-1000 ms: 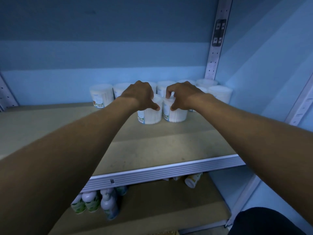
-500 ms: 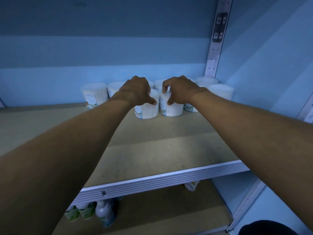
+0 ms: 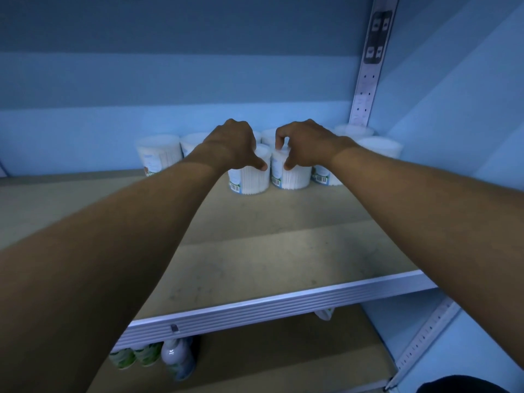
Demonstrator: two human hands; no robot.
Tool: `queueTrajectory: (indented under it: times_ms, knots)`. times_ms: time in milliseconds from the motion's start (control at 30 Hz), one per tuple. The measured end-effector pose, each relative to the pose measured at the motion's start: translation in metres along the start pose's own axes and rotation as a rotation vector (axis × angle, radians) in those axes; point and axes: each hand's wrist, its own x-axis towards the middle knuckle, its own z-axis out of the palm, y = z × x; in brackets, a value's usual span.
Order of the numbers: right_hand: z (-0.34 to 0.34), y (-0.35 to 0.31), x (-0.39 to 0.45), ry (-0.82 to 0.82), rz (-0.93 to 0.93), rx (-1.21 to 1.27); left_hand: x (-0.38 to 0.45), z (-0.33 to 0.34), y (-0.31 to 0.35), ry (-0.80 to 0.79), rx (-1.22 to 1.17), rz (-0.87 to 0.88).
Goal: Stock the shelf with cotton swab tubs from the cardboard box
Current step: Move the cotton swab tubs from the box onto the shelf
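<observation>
Left hand (image 3: 236, 148) and right hand (image 3: 304, 147) each gripping a tub (image 3: 251, 177), (image 3: 289, 177) from above, seating both near shelf (image 3: 283, 251) back edge.

Dim, blue-tinted light; wide-angle bending at edges, slightly soft.

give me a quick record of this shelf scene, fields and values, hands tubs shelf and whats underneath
left hand: grips the top of the left front tub
right hand: grips the top of the right front tub
front tubs: upright, side by side on the shelf board
back row: more tubs along the rear wall, to the right corner
shelf front: bare board up to the metal edge
lower shelf: bottles at left, partly hidden
cardboard box: not in view
</observation>
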Motion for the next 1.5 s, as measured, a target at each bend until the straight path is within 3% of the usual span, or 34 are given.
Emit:
queueTrajectory:
  times_ms: [233, 433, 733, 1233, 1500]
  knots:
    - [0.016, 0.002, -0.009, 0.087, 0.058, 0.107, -0.020, 0.009, -0.003, 0.043, 0.005, 0.040]
    - [0.010, -0.007, -0.031, 0.051, 0.027, 0.130, -0.046, 0.002, -0.003, 0.030, -0.162, 0.077]
    - [-0.004, -0.035, -0.077, -0.027, 0.013, 0.116, -0.091, -0.018, -0.023, -0.064, -0.085, 0.008]
    - [0.011, -0.096, -0.193, -0.006, -0.170, 0.206, -0.234, -0.044, -0.060, -0.065, -0.028, 0.054]
    - [0.043, -0.138, -0.260, -0.014, -0.224, 0.307, -0.329, -0.026, -0.072, -0.090, -0.161, 0.080]
